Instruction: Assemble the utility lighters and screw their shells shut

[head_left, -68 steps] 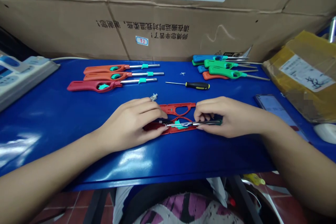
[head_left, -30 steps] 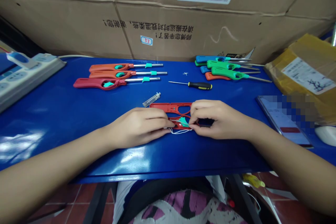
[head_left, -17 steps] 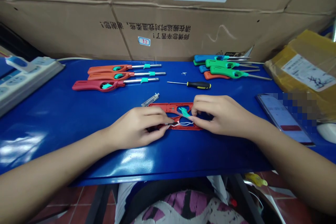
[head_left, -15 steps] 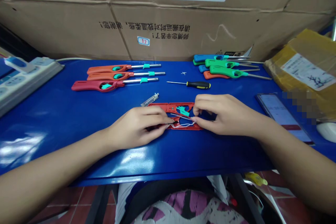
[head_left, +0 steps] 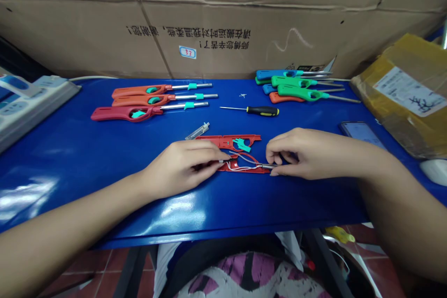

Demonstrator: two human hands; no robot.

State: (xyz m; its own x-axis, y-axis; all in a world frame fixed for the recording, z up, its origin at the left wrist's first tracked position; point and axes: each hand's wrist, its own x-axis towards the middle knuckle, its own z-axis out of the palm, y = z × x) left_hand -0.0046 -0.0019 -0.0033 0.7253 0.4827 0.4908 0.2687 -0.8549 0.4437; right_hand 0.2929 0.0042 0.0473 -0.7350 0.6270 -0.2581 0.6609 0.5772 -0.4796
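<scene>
left hand (head_left: pixel 181 167) is pinched on the left end of the wire and tube insert (head_left: pixel 244 164), fingertips at the black end; right hand (head_left: pixel 307 153) is pinched on the metal tube end at the right. the insert is held stretched between both hands, just over the near red shell half (head_left: pixel 244 169), touching it or barely above, cannot be told. the far red shell half (head_left: pixel 226 140) lies open just behind, with a teal trigger (head_left: pixel 240 145) sitting on it. progress is judged as partway: lighter is opened, both halves are apart on the blue desk (head_left: pixel 104 172), insert not seated, shells not closed. a small clear part (head_left: pixel 197 131) lies just beyond the left hand. a screwdriver (head_left: pixel 254 110) is seen farther back, untouched. three red lighters (head_left: pixel 146 101) are laid at back left, green and blue lighters (head_left: pixel 296 88) piled at back right. phone (head_left: pixel 361 134) lies beside the right wrist, power strip (head_left: pixel 31 102) at far left, cardboard box (head_left: pixel 209 18) behind.
</scene>
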